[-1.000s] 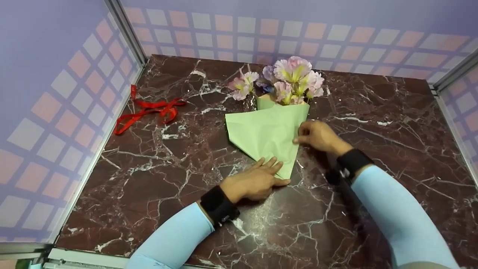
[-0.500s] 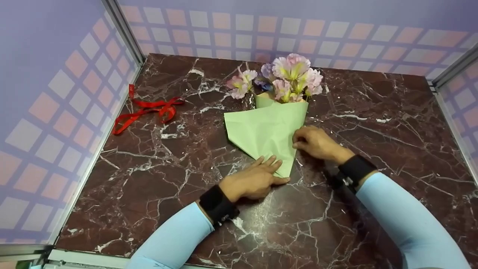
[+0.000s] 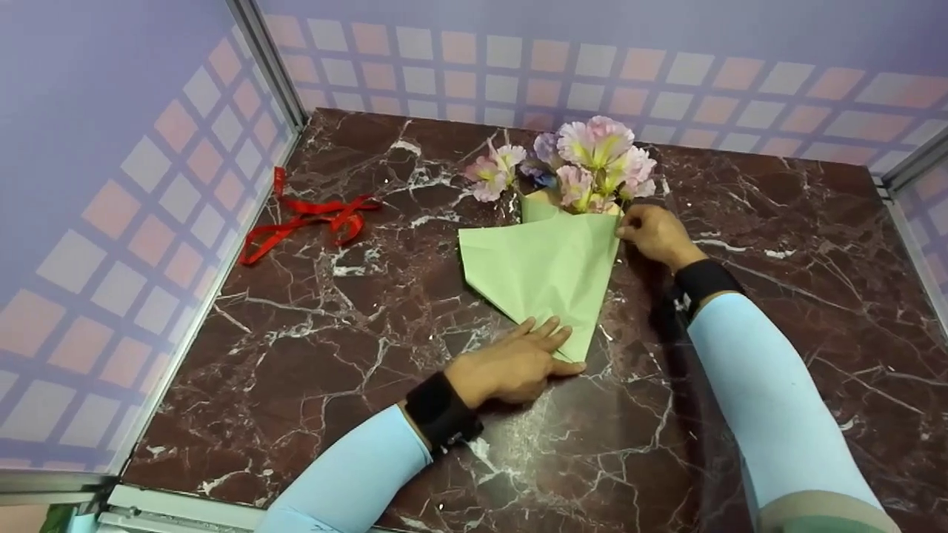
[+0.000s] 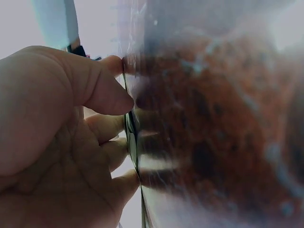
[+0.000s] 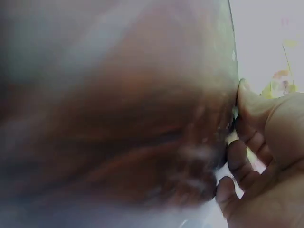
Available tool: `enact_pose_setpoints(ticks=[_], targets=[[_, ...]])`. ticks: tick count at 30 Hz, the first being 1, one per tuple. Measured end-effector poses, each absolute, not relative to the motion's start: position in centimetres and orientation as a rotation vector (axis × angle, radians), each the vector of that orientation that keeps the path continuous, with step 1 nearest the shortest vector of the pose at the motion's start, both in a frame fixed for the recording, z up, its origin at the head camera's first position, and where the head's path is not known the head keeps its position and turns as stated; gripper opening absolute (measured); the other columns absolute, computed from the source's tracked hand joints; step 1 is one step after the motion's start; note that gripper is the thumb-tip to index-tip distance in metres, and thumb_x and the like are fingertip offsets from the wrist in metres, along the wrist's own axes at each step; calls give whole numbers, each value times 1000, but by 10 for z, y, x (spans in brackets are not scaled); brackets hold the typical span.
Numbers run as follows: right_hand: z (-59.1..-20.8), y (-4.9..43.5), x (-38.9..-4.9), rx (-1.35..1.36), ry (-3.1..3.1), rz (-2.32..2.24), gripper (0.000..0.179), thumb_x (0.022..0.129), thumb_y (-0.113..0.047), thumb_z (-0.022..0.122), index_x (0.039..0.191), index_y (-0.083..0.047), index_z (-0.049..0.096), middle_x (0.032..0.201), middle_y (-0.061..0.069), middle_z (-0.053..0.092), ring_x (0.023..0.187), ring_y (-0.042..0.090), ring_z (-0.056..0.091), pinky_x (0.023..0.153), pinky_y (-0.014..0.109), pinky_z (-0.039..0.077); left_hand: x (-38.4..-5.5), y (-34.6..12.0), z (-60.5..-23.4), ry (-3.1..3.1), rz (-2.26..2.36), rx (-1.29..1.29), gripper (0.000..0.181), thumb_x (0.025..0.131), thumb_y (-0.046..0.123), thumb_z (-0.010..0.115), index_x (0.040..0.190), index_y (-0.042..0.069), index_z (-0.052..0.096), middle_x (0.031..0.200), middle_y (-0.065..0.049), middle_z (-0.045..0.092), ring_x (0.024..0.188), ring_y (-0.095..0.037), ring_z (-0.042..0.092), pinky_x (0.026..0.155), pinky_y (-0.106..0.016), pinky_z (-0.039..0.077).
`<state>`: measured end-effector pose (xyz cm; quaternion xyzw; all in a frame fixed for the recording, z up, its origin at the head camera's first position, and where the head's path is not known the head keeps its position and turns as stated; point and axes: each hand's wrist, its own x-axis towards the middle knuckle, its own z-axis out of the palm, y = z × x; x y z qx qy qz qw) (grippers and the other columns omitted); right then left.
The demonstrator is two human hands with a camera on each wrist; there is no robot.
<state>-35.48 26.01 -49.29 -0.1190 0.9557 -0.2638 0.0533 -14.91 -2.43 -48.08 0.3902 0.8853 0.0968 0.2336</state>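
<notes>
Light green wrapping paper (image 3: 541, 259) lies folded into a cone on the dark red marbled table. Pink, white and purple flowers (image 3: 596, 148) stick out of its wide top, while the stems are hidden inside. My left hand (image 3: 511, 366) lies over the narrow bottom tip, fingers spread on the paper and thumb along the tip's lower end. At the upper right edge, just below the blossoms, my right hand (image 3: 658, 233) pinches the paper between thumb and curled fingers. In the right wrist view, the right thumb (image 5: 249, 97) meets the paper's edge.
A loose red ribbon (image 3: 311, 208) lies in loops at the table's left. Purple walls with pink and white squares (image 3: 503, 52) enclose the left, back and right sides. A metal post (image 3: 270, 63) stands at the back left corner.
My right hand dips slightly, then travels up the paper's right edge from its middle to the upper corner near the flowers. My left hand stays on the bottom tip.
</notes>
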Motion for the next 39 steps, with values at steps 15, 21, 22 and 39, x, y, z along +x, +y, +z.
enact_pose_setpoints(ticks=[15, 21, 22, 39], targets=[[-481, 249, -326, 20, 3021, -937, 34, 109, -23, 49, 122, 6, 61, 119, 33, 67, 115, 51, 62, 101, 62, 48, -150, -22, -485, 2473, 401, 1081, 62, 103, 11, 52, 160, 34, 43, 175, -11, 15, 164, -29, 6, 133, -47, 2], [-491, 215, -252, -246, 3010, -945, 32, 106, -26, 61, 123, 2, 62, 106, 23, 69, 91, 39, 67, 79, 54, 57, -158, -15, -485, 2695, 592, 919, 51, 101, 1, 55, 150, 15, 58, 160, -14, 50, 149, -30, 46, 127, -42, 34], [-493, 207, -238, -305, 2990, -911, 33, 106, -27, 62, 124, 0, 61, 106, 20, 69, 89, 37, 67, 77, 52, 58, -161, -14, -485, 2735, 619, 868, 50, 100, 0, 56, 147, 14, 60, 155, -14, 55, 143, -30, 52, 124, -41, 39], [-498, 203, -186, -699, 2989, -499, 71, 91, -47, 80, 144, -8, 54, 104, 22, 62, 91, 39, 64, 78, 55, 55, -205, -36, -479, 2868, 538, 389, 61, 98, 32, 75, 151, 10, 55, 139, -25, 51, 119, -45, 56, 101, -51, 52]])
